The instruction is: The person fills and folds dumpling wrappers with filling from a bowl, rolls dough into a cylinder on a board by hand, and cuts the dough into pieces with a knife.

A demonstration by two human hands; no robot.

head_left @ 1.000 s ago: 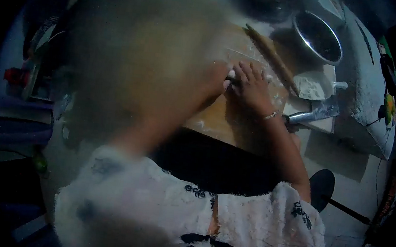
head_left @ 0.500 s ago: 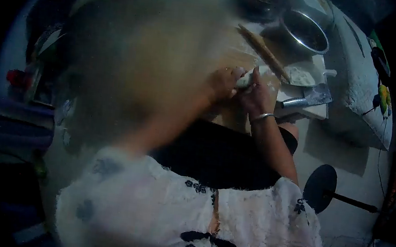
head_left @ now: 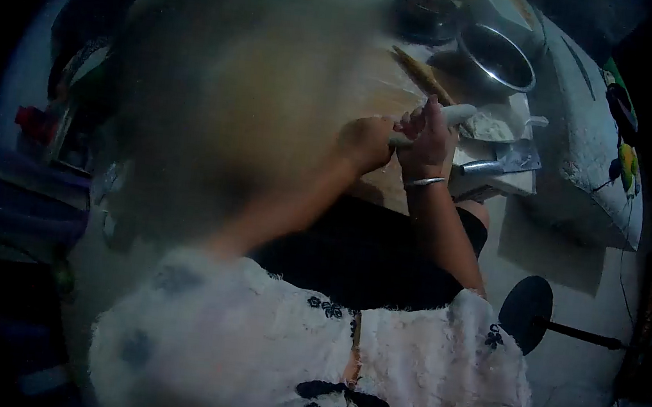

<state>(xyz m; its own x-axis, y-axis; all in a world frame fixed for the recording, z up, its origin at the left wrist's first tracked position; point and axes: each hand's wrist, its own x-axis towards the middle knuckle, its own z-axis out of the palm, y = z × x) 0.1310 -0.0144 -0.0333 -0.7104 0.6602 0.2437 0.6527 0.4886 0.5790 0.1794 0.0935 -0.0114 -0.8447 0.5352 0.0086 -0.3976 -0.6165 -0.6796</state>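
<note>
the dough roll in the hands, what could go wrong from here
The dough roll sticks out past the right hand, so its free end might sag or stretch thin. That end also reaches close to the flour and could dip into it or knock it. The broad-bladed tool lies with its handle near the right hand, so a sideways swing might bump it.

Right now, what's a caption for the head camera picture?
Left hand and right hand grip a pale roll near a metal bowl.
</note>
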